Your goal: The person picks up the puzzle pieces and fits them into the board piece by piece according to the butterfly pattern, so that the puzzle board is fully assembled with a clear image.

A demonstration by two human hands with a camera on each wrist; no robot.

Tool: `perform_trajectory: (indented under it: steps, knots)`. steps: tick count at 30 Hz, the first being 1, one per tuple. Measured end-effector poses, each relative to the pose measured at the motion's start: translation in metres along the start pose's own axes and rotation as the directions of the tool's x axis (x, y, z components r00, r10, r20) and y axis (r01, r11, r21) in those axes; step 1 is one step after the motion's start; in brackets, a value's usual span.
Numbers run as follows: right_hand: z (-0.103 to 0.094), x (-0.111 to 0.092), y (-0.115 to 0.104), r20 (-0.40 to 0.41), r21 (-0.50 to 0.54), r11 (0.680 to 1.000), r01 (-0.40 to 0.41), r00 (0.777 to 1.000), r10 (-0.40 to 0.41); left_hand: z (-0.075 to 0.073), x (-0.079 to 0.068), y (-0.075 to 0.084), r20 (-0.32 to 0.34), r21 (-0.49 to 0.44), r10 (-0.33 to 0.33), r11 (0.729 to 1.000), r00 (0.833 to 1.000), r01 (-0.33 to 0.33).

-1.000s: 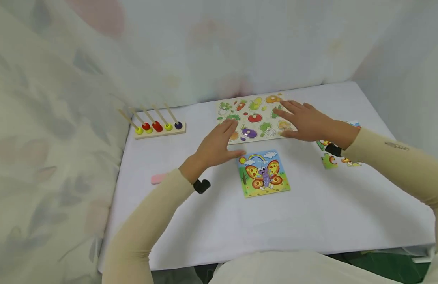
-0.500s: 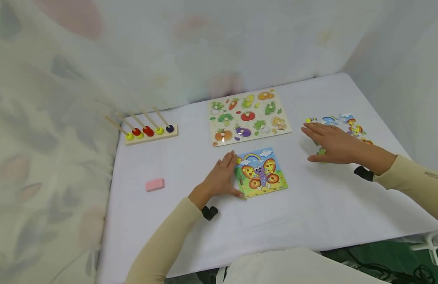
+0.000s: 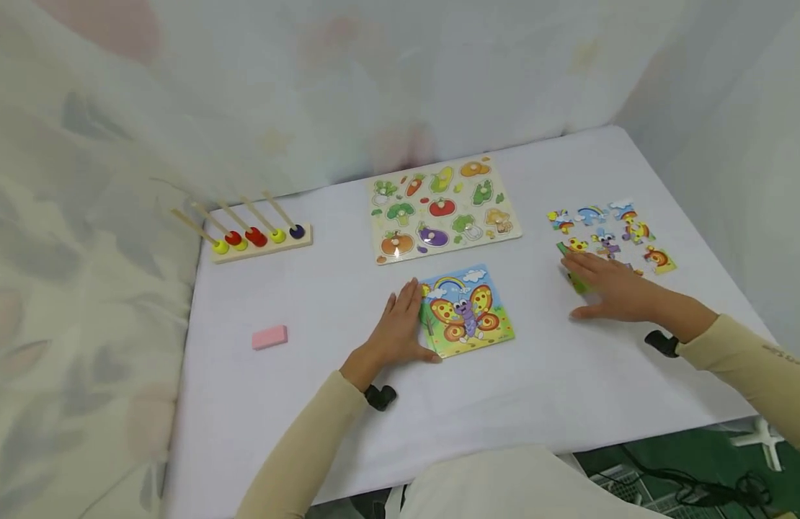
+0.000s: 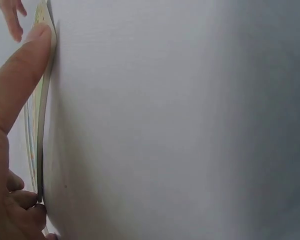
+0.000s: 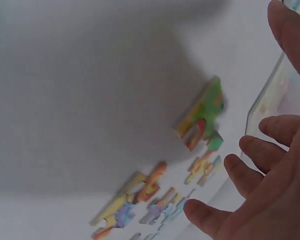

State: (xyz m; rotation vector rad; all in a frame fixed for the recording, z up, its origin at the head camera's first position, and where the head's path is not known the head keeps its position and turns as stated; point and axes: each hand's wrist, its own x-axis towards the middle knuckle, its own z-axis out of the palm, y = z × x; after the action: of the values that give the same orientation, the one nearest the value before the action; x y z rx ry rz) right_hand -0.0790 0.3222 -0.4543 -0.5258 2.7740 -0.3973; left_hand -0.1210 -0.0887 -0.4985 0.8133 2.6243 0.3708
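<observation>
My left hand (image 3: 395, 333) touches the left edge of a square butterfly picture board (image 3: 474, 313). Its thumb (image 4: 25, 62) lies on the near corner, while the other fingers reach along that edge, fairly straight in the head view. Over at the right, my right hand (image 3: 615, 292) is spread above loose jigsaw pieces (image 3: 636, 231) that carry parts of a like butterfly picture. The hand hides some of them in the head view. In the right wrist view a green piece (image 5: 207, 107) lies apart from the spread fingers, which hold nothing.
Behind the butterfly board lies a vegetable knob puzzle (image 3: 448, 234). A wooden peg counter (image 3: 260, 249) with coloured beads stands at the back left, and a pink block (image 3: 269, 337) lies in front of it. Cloth walls surround the white table (image 3: 491, 396) at back and sides.
My right hand has moved from over the vegetable puzzle rightward to the loose pieces. My left hand has come down to the butterfly board's left edge. The head view has shifted slightly.
</observation>
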Motion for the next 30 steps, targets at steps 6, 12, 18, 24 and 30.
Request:
perform_trajectory:
  steps: [6,12,18,24,30]
  knots:
    - [0.029,0.003,-0.008,0.063,0.001,1.000,-0.031,0.998,0.031,0.009,-0.018,-0.015,-0.010,-0.016,-0.035,0.999,0.999,0.035]
    - [0.033,0.007,-0.001,0.073,-0.054,0.998,-0.040,0.996,0.043,0.009,-0.019,-0.019,-0.028,-0.084,-0.030,0.996,0.999,0.027]
    - [0.020,0.012,0.006,0.075,-0.083,0.996,-0.033,0.996,0.039,0.007,-0.012,-0.016,-0.030,-0.100,-0.044,0.994,0.999,0.040]
    - [-0.003,0.022,0.012,0.040,-0.112,0.993,-0.046,0.998,0.051,0.007,-0.005,-0.013,-0.036,-0.141,-0.025,0.990,0.999,0.020]
    - [-0.039,0.044,0.034,-0.037,-0.031,0.991,-0.133,0.991,0.132,0.010,0.007,-0.010,-0.068,-0.108,0.044,0.993,0.997,-0.051]
